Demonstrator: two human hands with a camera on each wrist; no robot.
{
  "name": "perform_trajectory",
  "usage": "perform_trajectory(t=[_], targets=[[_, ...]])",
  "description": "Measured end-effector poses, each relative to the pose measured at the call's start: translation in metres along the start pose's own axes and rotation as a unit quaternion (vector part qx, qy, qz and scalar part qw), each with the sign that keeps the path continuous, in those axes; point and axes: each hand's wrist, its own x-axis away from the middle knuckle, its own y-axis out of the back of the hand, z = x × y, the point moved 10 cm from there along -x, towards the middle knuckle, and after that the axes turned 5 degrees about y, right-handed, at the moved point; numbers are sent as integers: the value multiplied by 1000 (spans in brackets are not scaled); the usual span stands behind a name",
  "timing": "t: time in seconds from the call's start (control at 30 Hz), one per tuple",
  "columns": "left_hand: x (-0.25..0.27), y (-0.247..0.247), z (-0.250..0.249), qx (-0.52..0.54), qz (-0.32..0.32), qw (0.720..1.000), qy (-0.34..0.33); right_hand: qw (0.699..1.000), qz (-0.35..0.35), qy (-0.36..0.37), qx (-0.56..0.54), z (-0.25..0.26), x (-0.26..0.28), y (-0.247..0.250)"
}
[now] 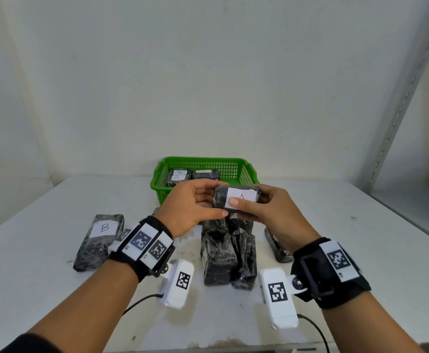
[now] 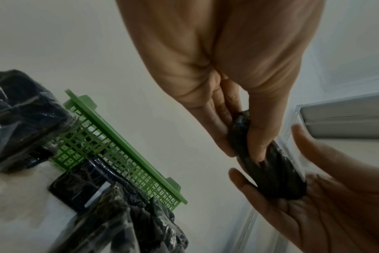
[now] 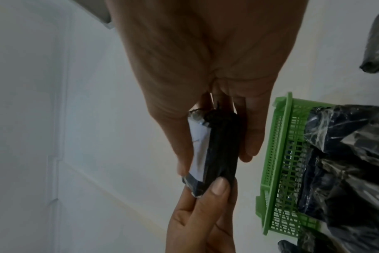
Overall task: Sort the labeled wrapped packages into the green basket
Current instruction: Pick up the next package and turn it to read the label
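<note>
Both hands [image 1: 233, 207] pinch one package [image 1: 236, 200] above white table [image 1: 361, 250], plain wall [image 1: 208, 72] behind.

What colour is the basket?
Green, with a mesh grid wall; the basket shows best in the head view.

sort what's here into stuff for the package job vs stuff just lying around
For the job:
held package, in left hand and right hand
green basket
B package
unsorted pile

Lying about:
metal shelf post
table
</note>
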Motion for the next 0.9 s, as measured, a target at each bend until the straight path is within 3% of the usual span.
perform_trajectory(t=[0.4, 0.9], targets=[[0, 3, 4, -4, -3, 1000, -4, 998, 33, -39, -24, -10, 5, 9], [-11, 0, 1, -14, -2, 1000, -14, 1000, -6, 3, 24, 13, -6, 4]])
